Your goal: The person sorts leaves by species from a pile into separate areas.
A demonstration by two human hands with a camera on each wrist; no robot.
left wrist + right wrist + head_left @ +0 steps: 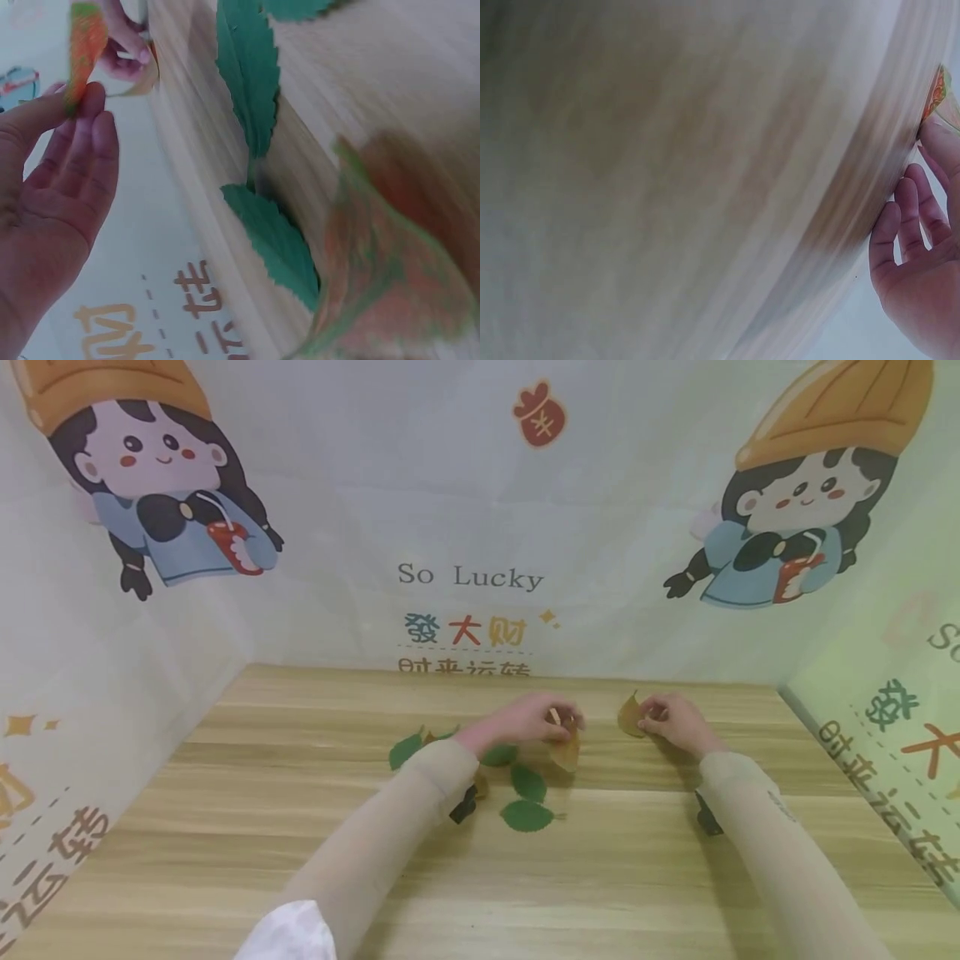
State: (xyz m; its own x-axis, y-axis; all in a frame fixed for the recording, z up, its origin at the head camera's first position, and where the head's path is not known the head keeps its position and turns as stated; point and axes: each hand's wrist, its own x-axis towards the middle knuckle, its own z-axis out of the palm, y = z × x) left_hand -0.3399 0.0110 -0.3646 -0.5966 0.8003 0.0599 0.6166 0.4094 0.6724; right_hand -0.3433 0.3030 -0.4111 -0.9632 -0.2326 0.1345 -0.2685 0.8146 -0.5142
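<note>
My left hand [536,718] pinches a yellow-brown leaf [566,752] between thumb and fingertips, raised above the table; the left wrist view shows this leaf [88,45] orange with green edges. To its right, my right hand [675,722] pinches a second yellow-brown leaf [630,717] by its edge, close to the tabletop. In the right wrist view only a small part of that leaf [936,94] shows beyond the thumb. Green leaves [528,783] with toothed edges lie below and left of the left hand, one [527,816] nearest the front.
Another green leaf [406,752] lies left of the left forearm, which partly hides several leaves. A brownish leaf [482,785] shows beside the left wrist, blurred and close in its camera view. The wooden table [585,893] meets printed cloth walls [337,527] at back and sides.
</note>
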